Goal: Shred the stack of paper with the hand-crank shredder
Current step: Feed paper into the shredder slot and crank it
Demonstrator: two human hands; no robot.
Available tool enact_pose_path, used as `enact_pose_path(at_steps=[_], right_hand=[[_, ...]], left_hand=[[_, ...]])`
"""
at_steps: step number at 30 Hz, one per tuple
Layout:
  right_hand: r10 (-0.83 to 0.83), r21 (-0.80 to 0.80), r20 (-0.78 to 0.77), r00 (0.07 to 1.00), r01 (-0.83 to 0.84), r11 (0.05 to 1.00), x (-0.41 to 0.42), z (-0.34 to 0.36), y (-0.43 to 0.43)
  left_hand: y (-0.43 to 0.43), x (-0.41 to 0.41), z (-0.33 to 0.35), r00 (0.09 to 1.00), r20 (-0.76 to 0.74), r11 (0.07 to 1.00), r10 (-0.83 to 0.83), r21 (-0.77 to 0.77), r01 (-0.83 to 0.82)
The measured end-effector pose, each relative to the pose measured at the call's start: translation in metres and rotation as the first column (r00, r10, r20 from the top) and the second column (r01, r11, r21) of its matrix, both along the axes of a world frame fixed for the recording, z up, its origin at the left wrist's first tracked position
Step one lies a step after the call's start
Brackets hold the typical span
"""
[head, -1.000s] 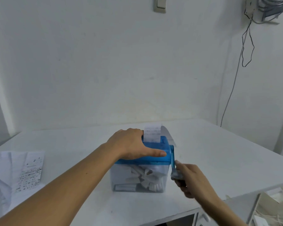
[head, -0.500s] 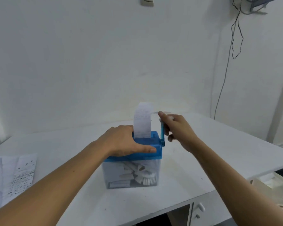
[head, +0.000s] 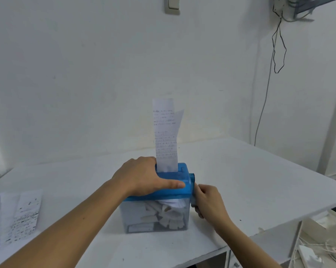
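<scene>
Left hand (head: 142,176) clasps the shredder (head: 179,193) beside the paper (head: 165,132); right hand (head: 209,202) grips its crank (head: 192,180).

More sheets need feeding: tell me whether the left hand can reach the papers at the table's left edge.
Probably yes: only bare table separates the papers from the left hand, which must first release the shredder.

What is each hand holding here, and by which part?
Left hand grips the shredder by its blue top; right hand holds the crank by its handle.
</scene>
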State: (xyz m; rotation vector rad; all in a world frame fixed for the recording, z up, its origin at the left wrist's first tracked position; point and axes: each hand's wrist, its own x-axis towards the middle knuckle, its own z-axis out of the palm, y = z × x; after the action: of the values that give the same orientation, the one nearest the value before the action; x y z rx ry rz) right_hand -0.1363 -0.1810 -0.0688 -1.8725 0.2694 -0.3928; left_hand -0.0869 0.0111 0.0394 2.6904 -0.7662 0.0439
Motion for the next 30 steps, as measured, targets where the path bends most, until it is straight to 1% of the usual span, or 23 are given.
enact_pose_path(at_steps=[2,5,8,10,11,14,17,19,21,22,24,25,28,30], right_hand=[[0.013,-0.042,-0.011,1.000,-0.014,0.999,-0.015,0.006,0.002],[0.075,-0.064,-0.012,0.997,-0.076,0.995,-0.043,0.019,0.002],[0.188,-0.049,0.047,0.981,-0.186,0.981,-0.067,0.040,0.001],[0.287,-0.037,0.099,0.953,-0.284,0.958,-0.073,0.055,-0.007],[0.328,-0.060,0.104,0.939,-0.323,0.945,-0.072,0.060,-0.011],[0.378,-0.113,0.103,0.920,-0.367,0.923,-0.064,0.068,-0.017],[0.311,-0.141,0.170,0.935,-0.289,0.947,-0.055,0.071,-0.009],[0.197,-0.140,0.264,0.944,-0.165,0.976,-0.044,0.078,-0.003],[0.079,-0.117,0.303,0.950,-0.046,0.992,-0.028,0.090,0.000],[0.044,-0.096,0.290,0.956,-0.017,0.995,-0.018,0.097,-0.001],[0.024,-0.089,0.231,0.973,-0.003,0.996,-0.002,0.109,-0.003],[0.021,-0.114,0.205,0.979,0.002,0.993,0.006,0.113,-0.005],[-0.047,-0.256,0.168,0.985,0.089,0.963,0.031,0.113,-0.014],[-0.077,-0.292,0.137,0.988,0.115,0.950,0.049,0.101,-0.015]], left_hand=[[0.000,0.000,0.000,1.000,0.005,1.000,0.005,-0.010,-0.005],[-0.001,0.001,-0.001,1.000,0.000,1.000,0.004,-0.015,-0.004],[0.000,0.001,0.000,1.000,-0.010,1.000,-0.005,-0.017,0.004],[0.000,0.002,0.001,1.000,-0.004,1.000,-0.006,-0.013,0.006],[0.001,0.002,0.000,1.000,-0.003,1.000,-0.005,-0.009,0.005],[0.000,0.004,-0.001,1.000,0.002,1.000,-0.011,-0.003,0.011],[0.000,0.005,-0.001,1.000,-0.006,1.000,-0.014,-0.015,0.014],[0.000,0.005,0.000,1.000,-0.025,1.000,-0.019,-0.016,0.019],[0.000,0.004,0.000,0.999,-0.035,1.000,-0.028,-0.009,0.028],[0.001,0.005,0.000,0.999,-0.034,0.999,-0.031,-0.007,0.031],[0.001,0.005,0.000,0.999,-0.024,1.000,-0.029,-0.008,0.028],[0.001,0.006,0.000,0.999,-0.021,1.000,-0.027,-0.008,0.026],[0.002,0.005,0.000,0.999,-0.018,0.999,-0.048,-0.014,0.047],[0.002,0.004,0.000,0.998,-0.021,0.998,-0.059,-0.018,0.059]])
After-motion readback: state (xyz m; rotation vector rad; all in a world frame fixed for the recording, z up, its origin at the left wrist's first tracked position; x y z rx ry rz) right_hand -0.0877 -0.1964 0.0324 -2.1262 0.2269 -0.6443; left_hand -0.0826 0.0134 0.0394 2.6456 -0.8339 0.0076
